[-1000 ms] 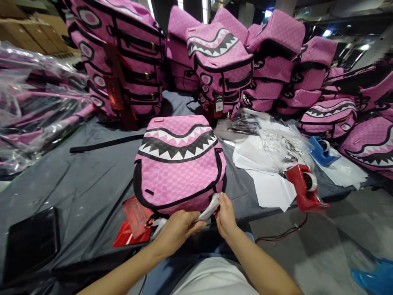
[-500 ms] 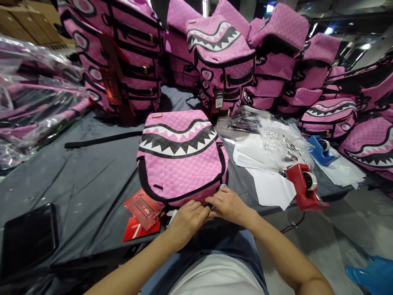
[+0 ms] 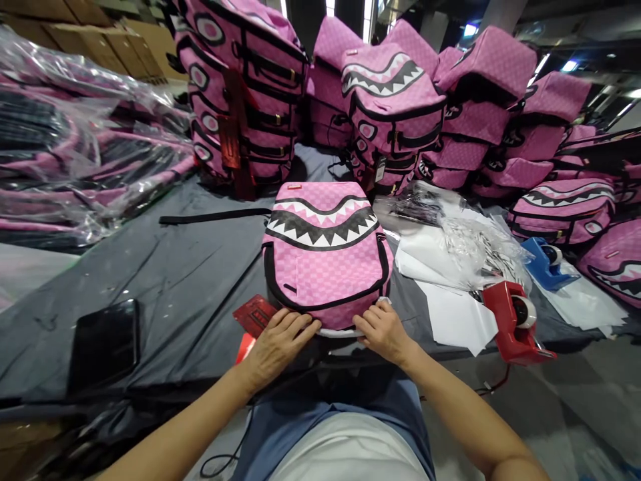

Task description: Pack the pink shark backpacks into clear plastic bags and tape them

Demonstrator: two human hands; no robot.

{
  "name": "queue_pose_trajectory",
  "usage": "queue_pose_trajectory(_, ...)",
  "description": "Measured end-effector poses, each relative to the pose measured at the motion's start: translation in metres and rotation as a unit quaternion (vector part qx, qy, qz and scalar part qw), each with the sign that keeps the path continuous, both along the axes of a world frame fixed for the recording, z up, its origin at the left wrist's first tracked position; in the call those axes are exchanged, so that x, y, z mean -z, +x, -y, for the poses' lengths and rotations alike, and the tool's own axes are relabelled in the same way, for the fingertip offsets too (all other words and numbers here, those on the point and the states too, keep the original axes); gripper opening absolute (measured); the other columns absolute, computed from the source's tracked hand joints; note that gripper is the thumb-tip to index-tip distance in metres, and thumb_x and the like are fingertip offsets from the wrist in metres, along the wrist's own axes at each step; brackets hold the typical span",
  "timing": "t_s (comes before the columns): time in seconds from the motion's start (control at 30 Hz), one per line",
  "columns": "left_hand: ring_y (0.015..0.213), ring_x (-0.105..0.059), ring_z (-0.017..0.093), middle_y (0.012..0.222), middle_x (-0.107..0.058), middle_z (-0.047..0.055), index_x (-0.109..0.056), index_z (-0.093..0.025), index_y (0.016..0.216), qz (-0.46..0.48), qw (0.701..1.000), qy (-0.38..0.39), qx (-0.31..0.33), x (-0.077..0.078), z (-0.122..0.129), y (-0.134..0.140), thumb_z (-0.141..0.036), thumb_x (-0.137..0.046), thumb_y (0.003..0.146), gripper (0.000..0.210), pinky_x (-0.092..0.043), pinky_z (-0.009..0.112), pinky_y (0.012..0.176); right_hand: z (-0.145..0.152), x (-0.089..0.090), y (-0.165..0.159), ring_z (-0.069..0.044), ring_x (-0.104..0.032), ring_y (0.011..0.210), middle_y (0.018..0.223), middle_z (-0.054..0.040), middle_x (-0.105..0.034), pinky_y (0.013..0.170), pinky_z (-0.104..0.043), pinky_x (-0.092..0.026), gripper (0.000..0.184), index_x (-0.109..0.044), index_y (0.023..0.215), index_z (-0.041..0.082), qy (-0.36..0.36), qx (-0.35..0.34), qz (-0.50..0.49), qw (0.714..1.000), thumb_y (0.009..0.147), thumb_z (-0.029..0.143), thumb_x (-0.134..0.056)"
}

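A pink checkered backpack (image 3: 325, 274) with a black-and-white shark-mouth print lies face up in front of me, its bottom edge towards my body. My left hand (image 3: 280, 344) is closed on the left part of that edge, fingers bent over it. At the right corner, my right hand (image 3: 383, 333) grips the same edge. Between them a white strip (image 3: 339, 333) shows under the bag; I cannot tell what it is. Beside my left hand lies a red tag (image 3: 254, 315), with a red card (image 3: 245, 347) partly hidden by the hand. A black strap (image 3: 213, 217) stretches left from the bag.
Stacked pink backpacks (image 3: 250, 93) stand at the back. Plastic-wrapped bags (image 3: 90, 153) lie left, above a black tablet-like device (image 3: 105, 344). To the right are white papers (image 3: 453, 314), clear plastic bags (image 3: 465, 240), a red tape dispenser (image 3: 508, 324) and a blue one (image 3: 548, 264).
My hands, close together at the middle of the bottom edge before, have moved apart along it. The white strip now shows between them. The view has shifted left.
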State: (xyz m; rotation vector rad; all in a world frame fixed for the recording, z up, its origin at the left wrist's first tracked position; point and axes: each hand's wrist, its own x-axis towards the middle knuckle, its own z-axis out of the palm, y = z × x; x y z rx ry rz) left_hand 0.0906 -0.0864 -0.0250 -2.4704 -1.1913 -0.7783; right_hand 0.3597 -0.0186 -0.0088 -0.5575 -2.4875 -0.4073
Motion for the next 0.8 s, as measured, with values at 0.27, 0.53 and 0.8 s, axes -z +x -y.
queue_pose_trajectory(0.27,0.095,-0.066,0.022,0.096,-0.071,0.008,-0.066,-0.018,0.096,0.196,0.854,-0.474,0.092,-0.062,-0.04,0.081,-0.038,-0.036,0.1,0.037,-0.051,0.035,0.091,0.0,0.007,0.009,-0.018,-0.049,0.067,0.071,-0.0011,-0.059,0.077,-0.037,-0.04,0.018,-0.057,0.106,0.017,0.044,-0.021,-0.072,0.996,0.101,0.027,-0.043)
queue_pose_trajectory(0.53,0.058,-0.066,0.019,0.07,-0.072,0.006,-0.065,-0.017,0.079,0.188,0.703,-0.676,0.114,-0.052,-0.061,0.099,-0.066,-0.028,0.092,0.062,-0.052,0.029,0.06,-0.005,0.022,0.015,-0.02,-0.05,0.068,0.072,-0.0009,-0.057,0.074,-0.037,-0.043,0.017,-0.053,0.112,0.018,0.012,0.007,-0.086,0.996,0.099,0.021,-0.042)
queue_pose_trajectory(0.8,0.06,-0.066,0.018,0.072,-0.072,0.004,-0.069,-0.016,0.075,0.289,0.679,-0.672,0.065,-0.066,-0.044,0.081,-0.077,-0.061,0.07,0.062,-0.049,0.026,0.057,0.029,0.01,0.024,-0.021,-0.059,0.116,0.121,-0.0118,-0.063,0.099,-0.042,-0.05,0.05,-0.048,0.139,0.021,-0.094,0.04,-0.14,0.985,0.091,0.008,-0.048)
